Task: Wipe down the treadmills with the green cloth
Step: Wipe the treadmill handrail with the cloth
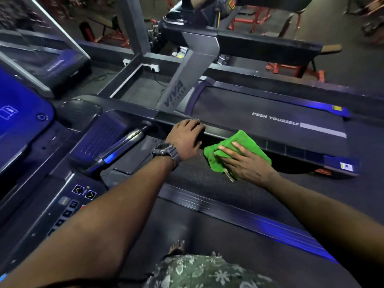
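Observation:
I stand on a treadmill whose black side handrail (291, 149) runs from left to right in front of me. The green cloth (248, 142) is bunched on that rail near its middle. My right hand (243, 163) lies flat on the cloth with spread, straight fingers and presses it against the rail. Just left of the cloth, my left hand (185, 138), with a dark watch on the wrist, has its fingers curled over the same rail. A second treadmill (270, 109) with "PUSH YOURSELF" on its belt lies beyond the rail.
The console with a blue-lit screen (20, 113) and button panel (83, 193) fills the left side. A grey upright marked VIVA (178, 88) rises behind the rail. My treadmill's belt (207, 229) lies underfoot. Red-framed benches (291, 69) stand at the back.

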`<state>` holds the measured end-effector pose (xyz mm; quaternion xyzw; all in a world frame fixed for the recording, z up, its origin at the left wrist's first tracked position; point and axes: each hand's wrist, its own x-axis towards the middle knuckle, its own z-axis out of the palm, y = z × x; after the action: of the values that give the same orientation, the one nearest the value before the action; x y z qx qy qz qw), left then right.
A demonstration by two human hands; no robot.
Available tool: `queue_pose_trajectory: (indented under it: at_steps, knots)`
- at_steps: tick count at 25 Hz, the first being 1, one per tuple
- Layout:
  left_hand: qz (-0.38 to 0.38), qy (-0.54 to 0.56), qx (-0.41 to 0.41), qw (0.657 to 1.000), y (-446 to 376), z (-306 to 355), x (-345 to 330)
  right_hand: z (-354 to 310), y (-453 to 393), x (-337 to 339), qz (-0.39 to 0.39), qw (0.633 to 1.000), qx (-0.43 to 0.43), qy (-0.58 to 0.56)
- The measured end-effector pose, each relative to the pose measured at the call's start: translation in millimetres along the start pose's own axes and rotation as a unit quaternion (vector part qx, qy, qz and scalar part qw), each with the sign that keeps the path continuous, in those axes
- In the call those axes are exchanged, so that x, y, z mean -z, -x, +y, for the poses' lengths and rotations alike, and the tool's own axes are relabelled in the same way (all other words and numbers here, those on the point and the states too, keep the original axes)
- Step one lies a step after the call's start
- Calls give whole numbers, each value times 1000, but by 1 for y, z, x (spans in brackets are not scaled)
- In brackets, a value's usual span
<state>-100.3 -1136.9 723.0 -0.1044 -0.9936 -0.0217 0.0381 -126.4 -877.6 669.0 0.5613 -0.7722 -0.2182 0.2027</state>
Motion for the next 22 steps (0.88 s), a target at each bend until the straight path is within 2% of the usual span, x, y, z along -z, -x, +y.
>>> queue_pose_trajectory:
  at_steps: [4, 8, 11, 15, 17, 20, 22]
  knots:
    - [-3, 10, 2, 1000, 10, -40, 1, -15, -87, 10, -12, 1000, 11, 13]
    - [-13, 25, 12, 1000, 17, -72, 6, -29, -170, 15, -7, 999, 32, -24]
    - [-2, 30, -10, 1000, 22, -99, 3, -24, -166, 13, -16, 998, 60, -19]
    - [-9, 33, -21, 999, 28, -121, 6, -18, -130, 0, -48, 985, 164, 29]
    - [-9, 34, -8, 999, 33, -136, 11, -19, -166, 4, -18, 989, 143, 29]
    - [-6, 50, 44, 998, 48, -162, 16, -17, -233, 22, 97, 992, 70, -33]
    - [0, 81, 89, 993, 59, -173, 18, -20, -244, 30, 116, 990, 26, -78]
